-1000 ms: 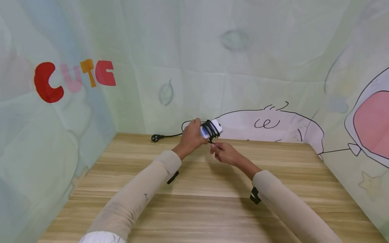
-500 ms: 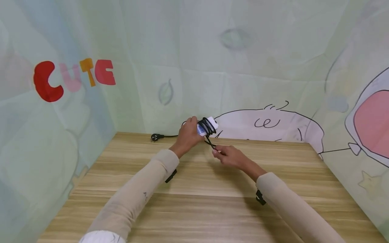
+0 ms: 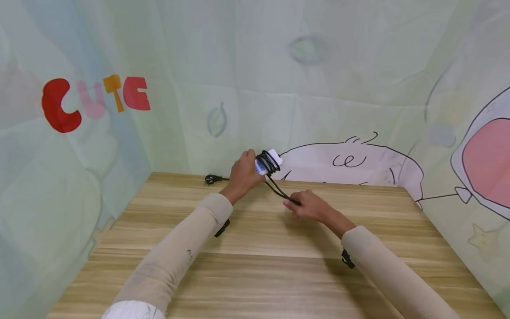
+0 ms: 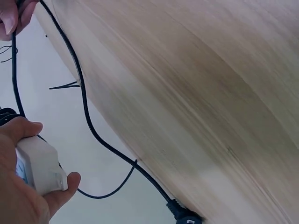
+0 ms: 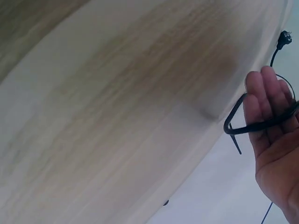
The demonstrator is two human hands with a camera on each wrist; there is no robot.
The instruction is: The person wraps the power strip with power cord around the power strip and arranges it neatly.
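Above the far edge of the table, my left hand (image 3: 241,173) grips a white power strip (image 3: 276,156) with a blue patch. Its black power cord (image 3: 268,164) is wound several turns round the strip. My right hand (image 3: 312,206), lower and to the right, holds a stretch of this cord drawn away from the strip. In the right wrist view a bend of the cord (image 5: 252,128) crosses the fingers. The left wrist view has the thumb and a finger on either side of the strip (image 4: 41,163). The cord's black plug (image 3: 212,179) lies near the table's back edge.
A wood-grain table (image 3: 255,274) stretches beneath both arms. Printed cloth walls (image 3: 255,66) stand behind it and at both sides, with cartoon outlines and coloured letters. The back wall meets the table just past the hands.
My right hand has moved right and toward me, drawing out a longer stretch of cord. The left hand with the strip has shifted slightly left and up. The plug has slid slightly right.
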